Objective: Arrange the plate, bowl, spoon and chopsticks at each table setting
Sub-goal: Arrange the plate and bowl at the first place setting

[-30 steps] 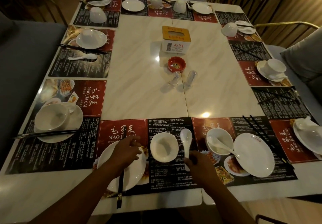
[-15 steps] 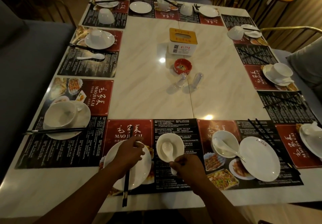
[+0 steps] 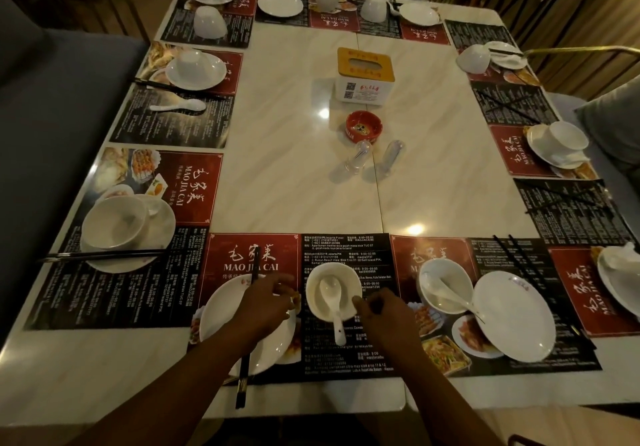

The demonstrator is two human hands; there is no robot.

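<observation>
Lying beside right hand (image 3: 388, 317) (seemingly apart): spoon (image 3: 330, 293)

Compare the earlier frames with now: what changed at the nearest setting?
The right hand carried the white spoon from the right of the bowl into it. It then let go of the handle and now sits by the bowl's rim. The left hand stays over the chopsticks lying across the plate. The bowl and plate have not shifted.

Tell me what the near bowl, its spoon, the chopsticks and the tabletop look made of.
The bowl and spoon: glazed white ceramic, likely, given the soft sheen. The chopsticks: dark, smooth, plastic or lacquered wood; cannot tell. The tabletop: polished marble-look surface, veined, reflecting lamps.
</observation>
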